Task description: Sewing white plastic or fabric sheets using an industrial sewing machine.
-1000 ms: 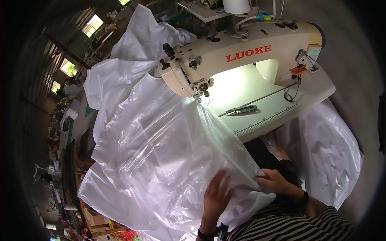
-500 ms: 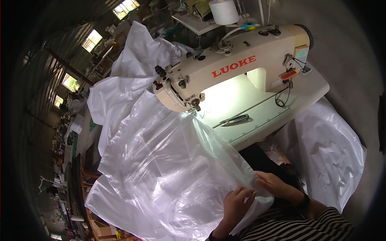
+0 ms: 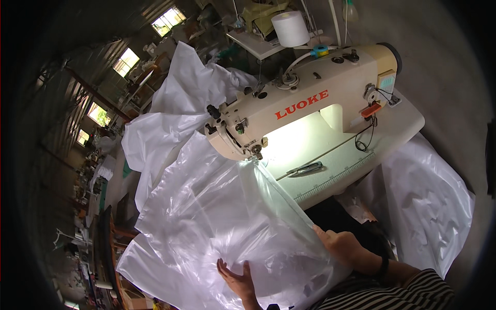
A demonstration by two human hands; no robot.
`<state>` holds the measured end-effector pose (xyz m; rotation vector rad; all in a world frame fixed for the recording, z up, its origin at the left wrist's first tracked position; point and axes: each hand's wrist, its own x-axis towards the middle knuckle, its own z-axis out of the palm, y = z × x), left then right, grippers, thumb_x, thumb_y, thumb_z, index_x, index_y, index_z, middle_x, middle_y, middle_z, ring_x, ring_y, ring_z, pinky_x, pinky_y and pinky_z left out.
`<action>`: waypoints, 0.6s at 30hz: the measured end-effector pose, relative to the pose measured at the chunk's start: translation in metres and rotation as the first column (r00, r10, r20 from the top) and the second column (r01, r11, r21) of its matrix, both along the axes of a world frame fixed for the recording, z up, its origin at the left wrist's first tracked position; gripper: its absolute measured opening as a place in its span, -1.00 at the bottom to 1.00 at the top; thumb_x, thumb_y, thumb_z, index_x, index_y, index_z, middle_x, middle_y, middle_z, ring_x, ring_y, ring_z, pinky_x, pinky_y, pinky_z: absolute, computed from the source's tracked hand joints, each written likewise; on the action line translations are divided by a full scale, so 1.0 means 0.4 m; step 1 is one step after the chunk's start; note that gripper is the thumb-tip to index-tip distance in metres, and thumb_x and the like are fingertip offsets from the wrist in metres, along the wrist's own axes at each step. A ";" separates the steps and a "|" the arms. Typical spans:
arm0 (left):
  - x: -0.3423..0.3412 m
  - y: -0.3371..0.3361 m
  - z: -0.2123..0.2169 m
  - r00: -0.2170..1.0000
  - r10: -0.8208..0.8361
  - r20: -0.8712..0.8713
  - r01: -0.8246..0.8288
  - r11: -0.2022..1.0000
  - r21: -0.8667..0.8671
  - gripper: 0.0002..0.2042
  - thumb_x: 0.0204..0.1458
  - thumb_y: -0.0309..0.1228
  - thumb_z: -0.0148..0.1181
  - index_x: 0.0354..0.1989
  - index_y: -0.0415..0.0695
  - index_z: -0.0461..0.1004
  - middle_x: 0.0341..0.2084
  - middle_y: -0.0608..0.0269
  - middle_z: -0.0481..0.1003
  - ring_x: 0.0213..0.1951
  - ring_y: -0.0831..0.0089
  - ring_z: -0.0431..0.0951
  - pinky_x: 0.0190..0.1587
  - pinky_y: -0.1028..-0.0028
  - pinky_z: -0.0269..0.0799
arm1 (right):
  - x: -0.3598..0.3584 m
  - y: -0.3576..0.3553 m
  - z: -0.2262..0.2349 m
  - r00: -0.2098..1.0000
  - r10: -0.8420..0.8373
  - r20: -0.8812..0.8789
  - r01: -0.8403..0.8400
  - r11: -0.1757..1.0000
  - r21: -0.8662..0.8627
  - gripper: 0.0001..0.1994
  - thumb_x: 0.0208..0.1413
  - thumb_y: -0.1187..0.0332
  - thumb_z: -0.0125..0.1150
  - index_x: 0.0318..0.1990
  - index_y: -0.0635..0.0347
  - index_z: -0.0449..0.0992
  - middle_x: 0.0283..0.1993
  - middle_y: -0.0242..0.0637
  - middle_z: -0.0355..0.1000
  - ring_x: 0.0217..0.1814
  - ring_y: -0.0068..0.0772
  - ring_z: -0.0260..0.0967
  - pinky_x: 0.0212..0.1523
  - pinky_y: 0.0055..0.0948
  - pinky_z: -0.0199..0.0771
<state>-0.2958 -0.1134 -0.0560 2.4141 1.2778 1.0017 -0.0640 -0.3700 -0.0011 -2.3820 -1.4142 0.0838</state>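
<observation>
The right hand (image 3: 343, 247) pinches the edge of the clear plastic sheet (image 3: 217, 217), while the left hand (image 3: 237, 279) lies flat and open on it, fingers spread. Beyond both, the sheet runs under the sewing machine (image 3: 305, 108) needle on the desk (image 3: 356, 170).

**Around the sewing station**

A cream-coloured industrial sewing machine (image 3: 310, 103) with red lettering stands on a white tabletop (image 3: 398, 124), its work lamp lighting the bed below the arm. A pair of dark metal thread snips (image 3: 306, 168) lies on the tabletop near a printed ruler strip (image 3: 336, 178) along the front edge. Behind the machine, a large white cone of thread (image 3: 290, 28) sits on a stand, with a small blue-and-yellow spool (image 3: 320, 50) just beside the machine's top. A black cable (image 3: 368, 135) hangs down from the machine's right end. A heap of white woven fabric (image 3: 181, 98) rises behind the machine's left side. Bright windows (image 3: 168, 20) line the dim workshop wall far to the left.
</observation>
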 end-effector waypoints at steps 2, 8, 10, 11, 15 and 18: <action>-0.047 0.009 -0.141 0.994 0.093 -0.053 -0.106 0.828 -0.550 -0.05 -0.04 -0.24 0.51 0.44 -0.23 0.00 0.29 -0.28 0.26 0.38 -0.12 0.21 0.29 0.05 0.30 | 0.000 0.009 -0.006 1.000 -0.008 0.012 0.008 1.000 -0.018 -0.39 0.06 0.46 0.16 0.35 0.27 0.32 -0.51 -0.34 0.36 -0.63 -0.39 0.41 -0.66 -0.44 0.42; -0.009 -0.055 -0.373 0.967 -0.080 -0.240 -0.105 0.739 -0.665 -0.34 0.07 -0.06 0.34 0.17 -0.39 0.40 -0.03 -0.33 0.53 0.07 -0.23 0.52 0.12 0.07 0.44 | -0.024 0.041 0.005 0.996 0.087 0.031 -0.086 0.995 -0.050 -0.39 0.05 0.44 0.15 0.33 0.37 0.30 -0.52 -0.33 0.38 -0.64 -0.41 0.42 -0.70 -0.46 0.37; -0.014 -0.043 -0.332 0.954 0.263 -0.147 -0.301 0.862 -0.408 -0.40 0.16 -0.14 0.26 0.15 -0.49 0.39 -0.06 -0.32 0.54 0.07 -0.15 0.55 0.12 0.11 0.45 | -0.049 0.060 0.018 0.994 0.096 0.058 -0.097 0.995 0.016 -0.41 0.03 0.45 0.14 0.29 0.40 0.33 -0.57 -0.39 0.35 -0.69 -0.50 0.36 -0.73 -0.48 0.32; -0.031 -0.022 -0.291 0.932 0.362 -0.006 -0.350 0.896 -0.273 -0.48 0.21 -0.24 0.18 0.13 -0.51 0.40 -0.07 -0.29 0.56 0.04 -0.08 0.57 0.12 0.17 0.45 | -0.061 0.072 0.026 0.989 0.126 0.078 -0.125 0.992 -0.018 -0.43 0.03 0.45 0.14 0.27 0.40 0.36 -0.58 -0.41 0.35 -0.69 -0.52 0.36 -0.73 -0.49 0.32; -0.105 0.160 -0.038 0.757 0.282 0.590 -0.132 0.950 -0.284 -0.58 0.29 -0.42 0.02 0.20 -0.53 0.31 0.07 -0.29 0.43 0.11 0.02 0.47 0.22 0.25 0.36 | -0.074 0.138 0.048 0.993 0.101 0.063 -0.098 0.994 -0.054 -0.48 0.03 0.45 0.13 0.22 0.39 0.43 -0.60 -0.42 0.37 -0.67 -0.51 0.39 -0.72 -0.49 0.35; -0.058 0.265 0.164 0.971 -0.019 0.239 -0.014 0.991 0.133 -0.68 0.19 -0.60 0.01 0.09 -0.51 0.40 -0.21 -0.10 0.59 -0.18 0.12 0.59 0.02 0.35 0.46 | -0.035 0.205 0.054 0.994 0.088 0.072 -0.092 0.994 0.053 -0.45 0.02 0.46 0.13 0.24 0.41 0.40 -0.58 -0.40 0.41 -0.65 -0.47 0.44 -0.70 -0.46 0.39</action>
